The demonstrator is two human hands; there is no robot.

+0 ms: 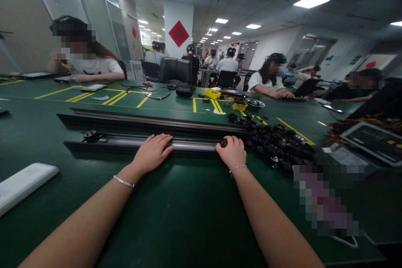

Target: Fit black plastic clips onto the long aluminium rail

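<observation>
A long dark metal rail lies across the green table in front of me. My left hand rests flat on top of the rail, fingers spread. My right hand is curled at the rail's right part, gripping a small black part against it. A second, longer rail lies parallel just behind. A heap of several small black parts sits right of my right hand.
A white flat device lies at the left edge. A tablet-like tray and wires are at the right. A yellow box, metal bowl and cables lie farther back. Other people sit at the tables behind.
</observation>
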